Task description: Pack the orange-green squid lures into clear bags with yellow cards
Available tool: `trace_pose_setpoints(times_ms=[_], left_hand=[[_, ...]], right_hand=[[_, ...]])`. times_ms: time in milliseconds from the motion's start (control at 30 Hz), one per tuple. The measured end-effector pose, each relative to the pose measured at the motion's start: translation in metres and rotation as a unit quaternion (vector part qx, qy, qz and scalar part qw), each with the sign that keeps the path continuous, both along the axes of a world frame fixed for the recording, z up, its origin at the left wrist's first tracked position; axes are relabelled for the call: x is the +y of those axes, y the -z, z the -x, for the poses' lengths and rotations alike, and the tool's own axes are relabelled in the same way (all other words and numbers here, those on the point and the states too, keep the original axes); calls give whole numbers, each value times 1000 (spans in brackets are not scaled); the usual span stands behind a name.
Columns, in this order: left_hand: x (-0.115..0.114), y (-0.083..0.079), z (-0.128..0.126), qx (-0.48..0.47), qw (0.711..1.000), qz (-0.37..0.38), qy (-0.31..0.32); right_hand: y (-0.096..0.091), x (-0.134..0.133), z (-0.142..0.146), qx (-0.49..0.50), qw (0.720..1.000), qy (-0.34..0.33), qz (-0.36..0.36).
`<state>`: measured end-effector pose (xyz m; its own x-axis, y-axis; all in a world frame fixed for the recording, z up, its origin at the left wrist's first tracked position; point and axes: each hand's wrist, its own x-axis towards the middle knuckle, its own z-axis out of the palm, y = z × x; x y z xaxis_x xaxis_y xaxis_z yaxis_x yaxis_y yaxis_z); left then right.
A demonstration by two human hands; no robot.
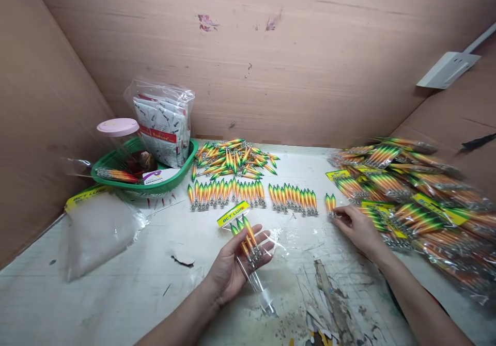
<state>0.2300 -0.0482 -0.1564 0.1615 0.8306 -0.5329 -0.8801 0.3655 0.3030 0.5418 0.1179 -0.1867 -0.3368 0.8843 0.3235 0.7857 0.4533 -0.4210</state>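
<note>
My left hand (228, 273) is turned palm up, fingers half curled, with a few green, yellow and orange fishing lures (248, 237) lying in it. A clear bag with a yellow "BCT LURE" header (232, 214) lies along the same palm; I cannot tell whether the lures are inside it. Farther right, my right hand (356, 227) is closed in a pinch at the hook ends of two fishing lures (330, 201) on the table. Between and beyond the hands, a left row of lures (227, 193) and a right row of lures (293, 199) stand side by side.
Behind the rows lies a loose heap of lures (236, 157). A green basket (166, 183) holding packets and a pink-lidded cup (118, 127) stands left, with empty clear bags (101, 232) before it. Packed lure bags (418, 217) pile up at right, below a white socket (447, 71).
</note>
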Motion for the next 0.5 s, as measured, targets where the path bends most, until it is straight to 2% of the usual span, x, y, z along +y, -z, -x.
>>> trace_pose_setpoints(times_ms=[167, 300, 367, 400, 433, 500], left_hand=[[0, 1, -1, -5, 1000, -2, -6], [2, 4, 1, -5, 1000, 0, -8], [3, 6, 1, -3, 1000, 6, -7], [3, 7, 2, -3, 1000, 9, -7], [4, 8, 2, -2, 1000, 12, -7], [4, 9, 2, 1, 1000, 14, -8]], right_hand=[[-14, -15, 6, -20, 999, -39, -13], [-44, -54, 18, -21, 996, -85, -19], [-66, -82, 26, -21, 987, -159, -4], [-77, -96, 31, -19, 978, -207, 26], [-88, -109, 37, -22, 962, -263, 65], [-106, -130, 52, -20, 914, -367, 172]])
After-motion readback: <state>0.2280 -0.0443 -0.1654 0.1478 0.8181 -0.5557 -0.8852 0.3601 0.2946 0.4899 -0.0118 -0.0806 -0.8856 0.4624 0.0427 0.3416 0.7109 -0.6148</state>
